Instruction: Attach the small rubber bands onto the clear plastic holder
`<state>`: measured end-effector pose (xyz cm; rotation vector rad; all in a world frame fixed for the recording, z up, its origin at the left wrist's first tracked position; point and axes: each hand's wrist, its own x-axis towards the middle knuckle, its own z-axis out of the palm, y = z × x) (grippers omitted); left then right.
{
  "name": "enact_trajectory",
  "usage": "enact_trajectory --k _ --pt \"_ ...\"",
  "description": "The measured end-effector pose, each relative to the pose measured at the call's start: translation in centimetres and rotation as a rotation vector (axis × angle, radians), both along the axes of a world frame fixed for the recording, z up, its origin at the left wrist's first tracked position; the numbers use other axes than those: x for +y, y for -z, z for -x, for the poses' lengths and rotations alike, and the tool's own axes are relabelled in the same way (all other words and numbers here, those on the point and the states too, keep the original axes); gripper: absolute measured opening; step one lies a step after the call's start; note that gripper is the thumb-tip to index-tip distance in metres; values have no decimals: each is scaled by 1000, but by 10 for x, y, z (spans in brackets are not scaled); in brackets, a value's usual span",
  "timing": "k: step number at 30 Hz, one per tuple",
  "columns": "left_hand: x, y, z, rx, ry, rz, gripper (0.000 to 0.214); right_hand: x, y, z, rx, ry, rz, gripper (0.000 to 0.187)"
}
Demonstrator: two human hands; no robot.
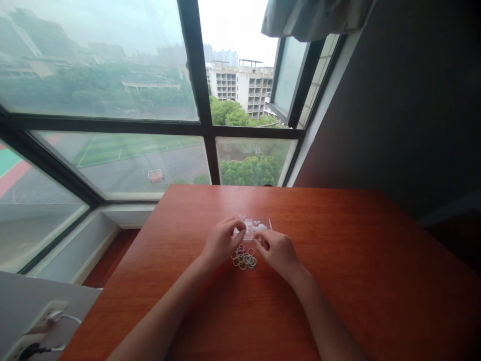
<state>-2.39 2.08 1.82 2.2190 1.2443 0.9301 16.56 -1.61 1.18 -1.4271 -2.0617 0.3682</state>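
Note:
A small clear plastic box (259, 224) lies on the wooden table (338, 260), just beyond my hands. My left hand (221, 240) rests at the box's left side, its fingertips touching the box. My right hand (276, 250) sits close to the right, fingers curled near the box's front edge; whether it pinches anything is too small to tell. Between and just below the two hands lies a little pile of several small coloured rings (244, 258), loose on the table.
The table stands against a large window (150, 125) with dark frames; a dark wall (413, 100) runs along the right. A white power strip with plugs (41, 326) sits at the lower left, off the table. A curtain (311, 17) hangs above.

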Motion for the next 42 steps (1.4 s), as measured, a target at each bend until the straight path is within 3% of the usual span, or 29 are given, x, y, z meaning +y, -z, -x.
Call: enact_trajectory --k 3,7,11,28,42 --pt "9 6 9 3 -177 -84 11 0 0 0 -21 -15 24 10" --pt "18 17 17 39 -221 -65 12 0 0 1 -40 -20 46 10" --pt "20 21 20 66 -213 -53 13 0 1 0 -53 -9 66 9" --pt "17 7 24 110 -135 -37 12 2 -2 -11 -98 -58 233 11" --pt "15 -2 29 125 -68 -34 14 2 0 -17 -182 34 293 10"
